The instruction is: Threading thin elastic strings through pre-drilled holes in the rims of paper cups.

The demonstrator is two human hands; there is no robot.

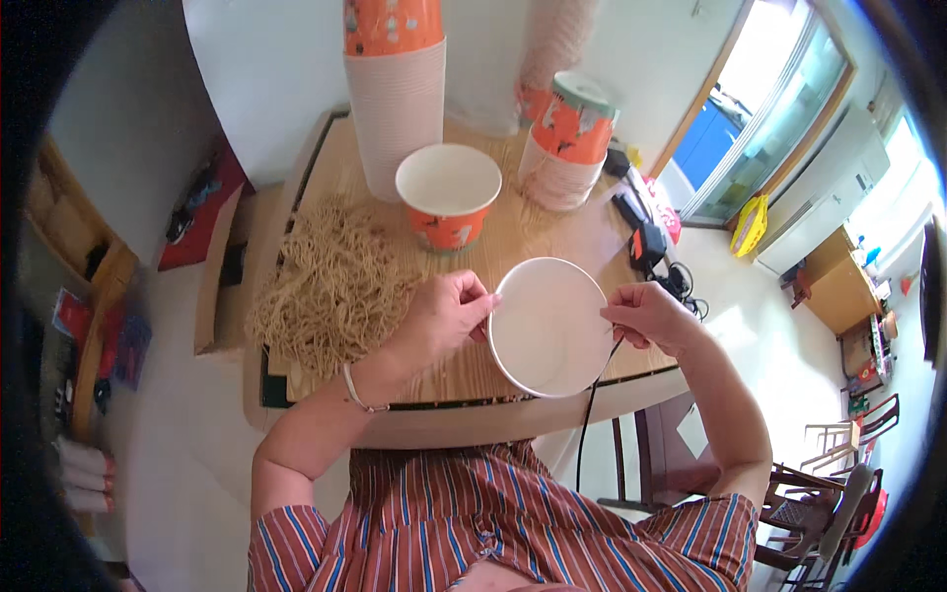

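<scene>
Wooden table [513, 242]: string pile [330, 291], orange cup [449, 197], cup stacks [395, 109].

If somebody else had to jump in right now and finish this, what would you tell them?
Left hand pinches the left rim of the white paper bowl, held open side up above the table edge.
Right hand grips the bowl's right rim and a thin dark cord that hangs down from it.
The pile of tan cords lies on the table to the left. One orange bowl stands alone behind; stacks of bowls stand further back.
Done: cord is at the right rim; whether it is fastened cannot be told.
Left: the left rim shows no cord.
</scene>
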